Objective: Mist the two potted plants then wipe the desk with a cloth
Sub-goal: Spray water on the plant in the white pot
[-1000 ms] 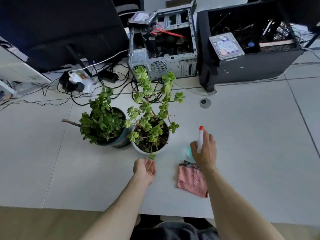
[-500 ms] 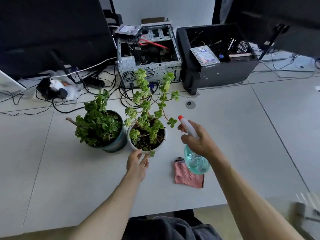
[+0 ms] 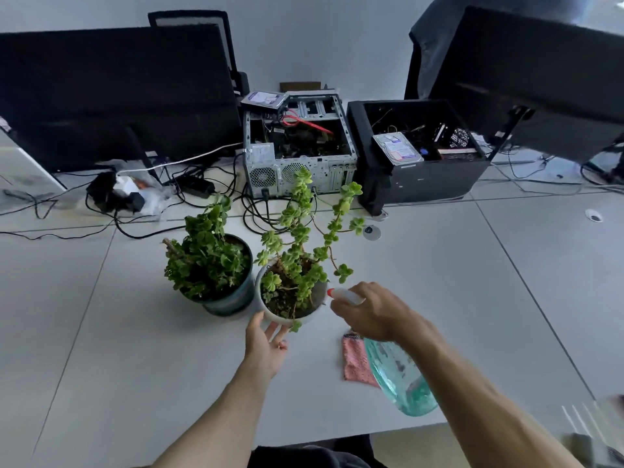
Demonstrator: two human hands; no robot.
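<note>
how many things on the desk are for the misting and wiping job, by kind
potted plants: 2, one in a dark teal pot, one in a white pot
spray bottle: 1, in the right hand
pink cloth: 1
total: 4

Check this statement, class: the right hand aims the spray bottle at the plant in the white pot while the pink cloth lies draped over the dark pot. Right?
Not quite. The head view shows the pink cloth lying flat on the desk, beneath the spray bottle in the right hand. The rest holds.

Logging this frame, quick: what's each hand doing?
Left hand: open, at the white pot.
Right hand: closed on the spray bottle.
</note>
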